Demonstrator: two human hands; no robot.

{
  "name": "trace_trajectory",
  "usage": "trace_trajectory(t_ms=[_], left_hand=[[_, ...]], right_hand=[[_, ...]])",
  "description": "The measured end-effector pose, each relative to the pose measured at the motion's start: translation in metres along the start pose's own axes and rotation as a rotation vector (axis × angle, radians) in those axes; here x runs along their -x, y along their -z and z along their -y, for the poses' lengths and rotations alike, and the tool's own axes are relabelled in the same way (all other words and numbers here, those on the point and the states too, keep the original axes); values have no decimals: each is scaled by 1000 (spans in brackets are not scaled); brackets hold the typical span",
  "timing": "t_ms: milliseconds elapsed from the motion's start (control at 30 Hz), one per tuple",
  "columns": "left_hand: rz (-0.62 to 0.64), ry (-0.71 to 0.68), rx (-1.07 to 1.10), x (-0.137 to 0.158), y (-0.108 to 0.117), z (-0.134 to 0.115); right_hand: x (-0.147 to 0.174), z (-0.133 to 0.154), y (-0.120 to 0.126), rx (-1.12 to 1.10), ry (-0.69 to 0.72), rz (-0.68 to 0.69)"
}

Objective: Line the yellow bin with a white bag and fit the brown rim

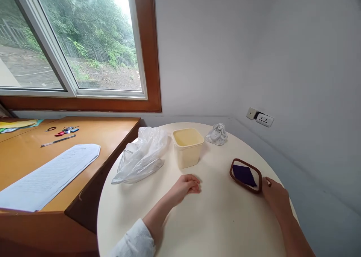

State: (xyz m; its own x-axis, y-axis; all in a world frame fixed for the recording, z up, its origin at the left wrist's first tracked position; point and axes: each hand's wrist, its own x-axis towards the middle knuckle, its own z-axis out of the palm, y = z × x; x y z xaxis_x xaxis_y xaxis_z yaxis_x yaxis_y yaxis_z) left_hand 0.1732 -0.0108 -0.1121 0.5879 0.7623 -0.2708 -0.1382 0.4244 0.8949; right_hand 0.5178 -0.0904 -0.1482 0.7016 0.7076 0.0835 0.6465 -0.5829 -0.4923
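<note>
My left hand [186, 187] rests over the middle of the round table, fingers curled together, with nothing visible in them. Just beyond it stands a cream plastic tub [188, 155], upright and open at the top. At the right, my right hand [275, 195] grips the right end of a brown rounded-rectangular frame [244, 186], a bit of brown showing between thumb and fingers. A dark purple piece of cloth [244, 175] lies within the brown rim. Whether the pale area around the cloth is a base or the tabletop, I cannot tell.
A crumpled clear plastic bag [143, 153] lies left of the tub, and a crumpled grey-white cloth [217, 134] behind it to the right. The wooden desk [113, 133] at left holds papers [56, 174], a pen [58, 141] and keys [67, 130]. Sockets [264, 119] sit on the wall.
</note>
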Motion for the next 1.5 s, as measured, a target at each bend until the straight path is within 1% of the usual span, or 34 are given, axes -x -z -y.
trace_trajectory(t_ms=[100, 133, 167, 233, 267, 300, 367, 400, 467, 533, 567, 633, 700, 767, 833, 900, 967, 1033, 1100, 1167, 1200, 1267, 1333, 1433, 1500], left_hand=[[70, 37, -199, 21, 4, -16], [72, 26, -306, 29, 7, -24], [61, -15, -469, 35, 11, -33], [-33, -136, -791, 46, 24, -56], [-82, -182, -900, 48, 33, -69], [-163, -213, -1001, 49, 43, -82], [-437, -258, -1182, 47, 67, -108], [-519, -262, -1211, 45, 80, -119], [-636, -232, -1242, 42, 105, -133], [-704, -158, -1251, 42, 124, -136], [-714, -124, -1251, 43, 131, -134], [-689, -43, -1229, 47, 138, -124], [-627, 20, -1197, 54, 136, -112], [-566, 43, -1166, 64, 125, -102], [-515, 37, -1135, 76, 107, -97], [-438, 38, -1079, 90, 86, -98], [-305, 39, -989, 103, 68, -104], [-223, 0, -986, 111, 61, -113], [-222, -103, -1090, 115, 70, -121], [-259, -236, -1260, 115, 92, -125], [-259, -268, -1363, 115, 104, -125], [-240, -280, -1576, 112, 127, -120], [-174, -227, -1732, 108, 142, -111], [-82, -158, -1831, 99, 147, -94], [-56, -190, -1841, 91, 144, -85]], right_hand=[[4, 5, 4, -32, -36, -19], [6, 7, 6, -43, -29, -23], [9, 11, 8, -55, -16, -31], [14, 19, 11, -75, 13, -62], [17, 23, 12, -87, 25, -81], [20, 27, 13, -103, 39, -99], [27, 35, 14, -141, 75, -140], [30, 39, 13, -165, 104, -167], [36, 45, 9, -217, 196, -233], [43, 52, 2, -255, 340, -277], [48, 56, -3, -267, 430, -269], [60, 67, -12, -271, 625, -193], [78, 83, -22, -260, 822, -61], [99, 105, -29, -256, 1002, 96], [120, 128, -37, -302, 1095, 218], [135, 150, -44, -364, 1113, 289], [144, 167, -53, -419, 1105, 318], [147, 179, -62, -443, 1104, 325], [146, 184, -70, -446, 1111, 328], [143, 184, -76, -466, 1100, 340], [141, 183, -79, -496, 1079, 350], [134, 179, -82, -567, 1021, 369], [125, 174, -82, -623, 974, 382], [106, 167, -75, -650, 956, 408], [95, 162, -64, -681, 888, 369]])
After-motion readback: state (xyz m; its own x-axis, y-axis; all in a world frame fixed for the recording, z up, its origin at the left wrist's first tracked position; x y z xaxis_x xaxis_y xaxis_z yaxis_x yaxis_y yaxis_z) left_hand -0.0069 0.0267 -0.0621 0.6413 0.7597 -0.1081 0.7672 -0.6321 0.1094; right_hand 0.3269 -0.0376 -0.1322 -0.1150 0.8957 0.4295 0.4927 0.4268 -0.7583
